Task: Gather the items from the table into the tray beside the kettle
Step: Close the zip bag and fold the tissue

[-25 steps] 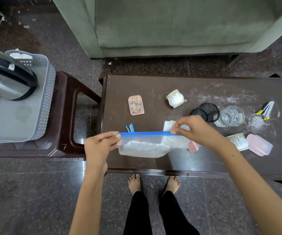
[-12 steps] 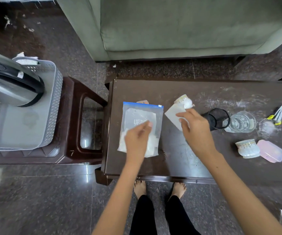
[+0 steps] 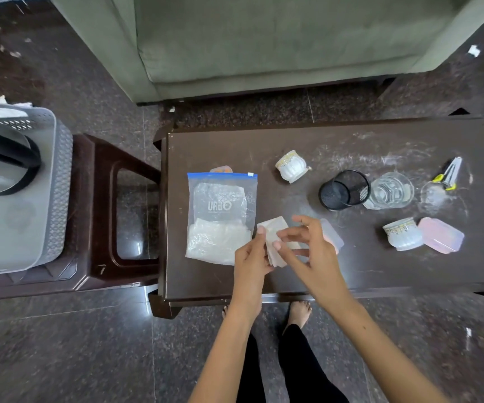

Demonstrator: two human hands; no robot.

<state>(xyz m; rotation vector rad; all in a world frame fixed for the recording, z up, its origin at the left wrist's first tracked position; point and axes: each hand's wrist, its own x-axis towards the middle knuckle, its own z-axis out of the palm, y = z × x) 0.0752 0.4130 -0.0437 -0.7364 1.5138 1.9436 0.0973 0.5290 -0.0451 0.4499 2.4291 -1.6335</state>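
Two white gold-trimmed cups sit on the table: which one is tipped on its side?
The far cup, just beyond the black mesh holder, lies tipped over. The near cup stands upright against the pink container.

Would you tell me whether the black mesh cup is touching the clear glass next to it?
Cannot tell. In the head view the black mesh cup and the clear glass meet edge to edge with no visible gap, but overlap could hide one.

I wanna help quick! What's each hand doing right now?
Left hand: pinching the small white folded paper packet.
Right hand: fingers spread at the same packet; whether it grips cannot be told.
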